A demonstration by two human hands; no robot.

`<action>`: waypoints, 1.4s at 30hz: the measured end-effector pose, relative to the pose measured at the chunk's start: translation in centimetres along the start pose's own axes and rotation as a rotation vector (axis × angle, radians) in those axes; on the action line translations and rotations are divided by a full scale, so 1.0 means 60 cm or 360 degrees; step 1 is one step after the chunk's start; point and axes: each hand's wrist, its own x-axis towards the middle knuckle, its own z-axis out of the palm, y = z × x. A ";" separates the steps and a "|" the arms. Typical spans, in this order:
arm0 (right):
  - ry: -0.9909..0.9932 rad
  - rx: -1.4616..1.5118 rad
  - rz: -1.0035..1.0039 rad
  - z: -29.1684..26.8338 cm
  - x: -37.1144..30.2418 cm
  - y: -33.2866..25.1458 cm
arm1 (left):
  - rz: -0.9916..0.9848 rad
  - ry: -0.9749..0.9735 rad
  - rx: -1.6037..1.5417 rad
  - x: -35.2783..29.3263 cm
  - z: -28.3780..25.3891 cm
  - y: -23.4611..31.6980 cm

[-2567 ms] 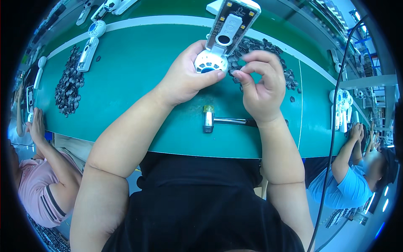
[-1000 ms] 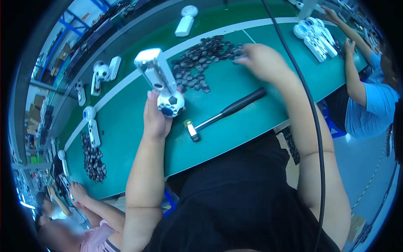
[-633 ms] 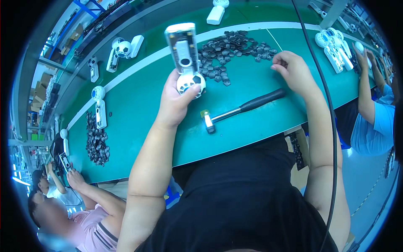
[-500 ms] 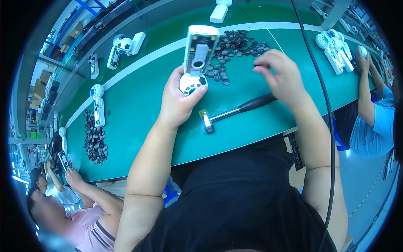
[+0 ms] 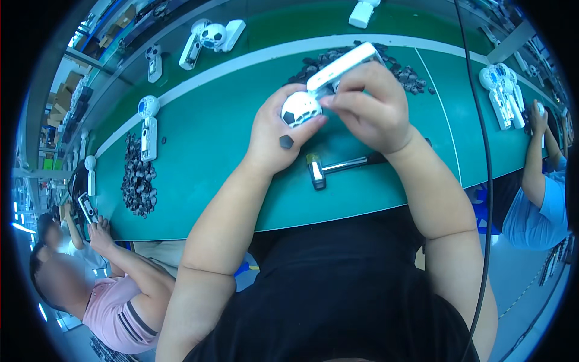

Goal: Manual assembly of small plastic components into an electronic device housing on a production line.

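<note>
My left hand (image 5: 271,130) is closed around the ball-shaped end of a white device (image 5: 301,107), patterned like a football with black pentagon patches. Its long white body tilts up to the right. A dark pentagon piece (image 5: 286,142) shows against the base of my left thumb. Close by, my right hand (image 5: 374,108) has its fingers pinched beside the ball, partly behind the device's body; anything between the fingertips is hidden. Below the hands lies a mallet (image 5: 316,172) with a yellow face and a dark face, its handle partly under my right wrist.
Loose black pentagon pieces (image 5: 410,78) lie behind my hands, and another pile (image 5: 139,184) sits at left beside a white device (image 5: 148,130). More devices (image 5: 503,90) stand at right. A black cable (image 5: 485,151) hangs down on the right. Co-workers sit at both sides.
My right hand has moved left to the ball. The device has turned, its body now tilting right instead of standing upright. A pentagon piece now shows at my left thumb base.
</note>
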 end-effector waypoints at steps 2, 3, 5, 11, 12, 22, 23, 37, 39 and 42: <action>-0.0010 0.0037 0.0070 0.002 -0.007 0.002 | -0.0065 0.0014 0.0013 0.006 -0.003 -0.003; -0.0040 0.0042 0.0147 0.002 -0.011 0.001 | -0.0085 0.0018 0.0009 0.006 -0.001 -0.007; -0.0100 0.0055 0.0294 0.003 -0.012 -0.002 | -0.0142 0.0080 -0.0113 0.008 0.003 -0.015; -0.0487 0.0333 0.0405 0.015 -0.006 -0.024 | -0.0117 0.0212 -0.0186 0.018 0.000 -0.036; -0.0591 0.0382 0.0405 0.016 -0.003 -0.029 | -0.0117 0.0240 -0.0281 0.021 -0.002 -0.034; -0.1300 0.0580 0.0420 0.077 -0.014 -0.131 | -0.0136 0.0343 -0.1043 0.033 -0.010 -0.045; -0.1358 0.0591 0.0396 0.086 -0.019 -0.134 | -0.0132 0.0342 -0.1048 0.033 -0.009 -0.046; -0.0025 -0.0039 -0.0338 0.008 0.006 -0.043 | -0.0252 0.0067 -0.1130 0.015 -0.007 -0.032; -0.0027 -0.0040 -0.0344 0.009 0.002 -0.033 | -0.0258 0.0010 -0.1078 0.015 -0.007 -0.032; -0.0033 -0.0029 -0.0330 0.008 -0.001 -0.026 | -0.0106 0.0012 -0.0712 0.014 -0.006 -0.026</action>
